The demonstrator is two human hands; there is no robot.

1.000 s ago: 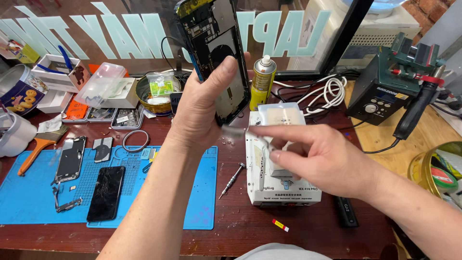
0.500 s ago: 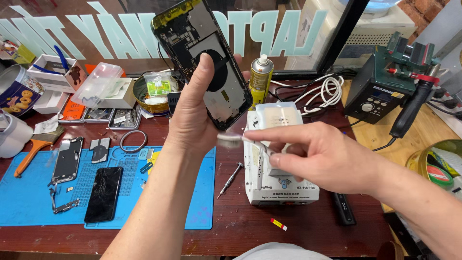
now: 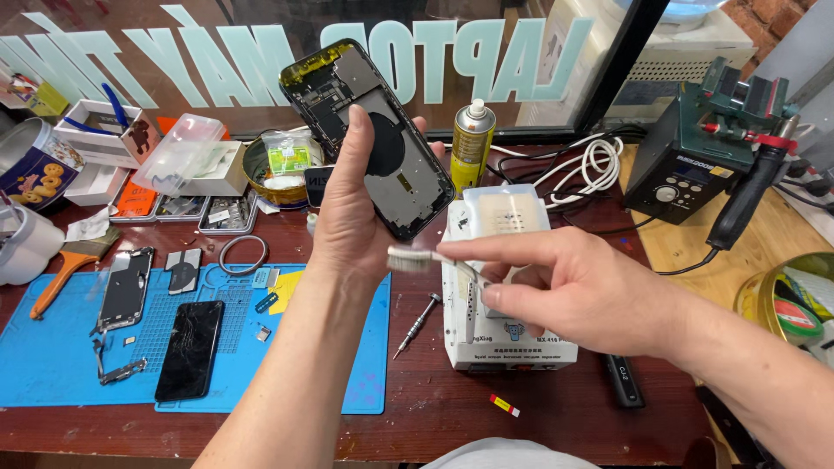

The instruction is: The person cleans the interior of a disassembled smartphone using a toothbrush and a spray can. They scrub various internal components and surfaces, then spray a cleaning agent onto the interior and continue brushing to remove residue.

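Holding: an opened phone (image 3: 369,139) is gripped upright in the left hand (image 3: 360,221), insides facing the camera, thumb along one edge and fingers (image 3: 417,130) wrapped behind the other.
Brush: a small brush (image 3: 426,258) is pinched between thumb and fingers of the right hand (image 3: 573,291), its bristle head just below the phone's lower end, near the left palm.
Position: the phone is raised well above the worktop (image 3: 539,408), over the blue mat (image 3: 52,365) and beside the white machine (image 3: 499,287).
Slip risk: the phone is held by its edges only, so a hard stroke could be enough to twist it loose and drop it onto the worktop.
Damage risk: bare boards and the round coil are exposed; stiff bristles could snag a thin cable or connector.
Debris risk: brushed dust may fall onto the dark screen (image 3: 189,347) and loose parts lying on the mat.
Hidden: the left fingertips lie behind the phone; the brush handle is buried in the right hand.
Unclear: bristle contact with the phone cannot be told; small parts on the mat are too small to identify.
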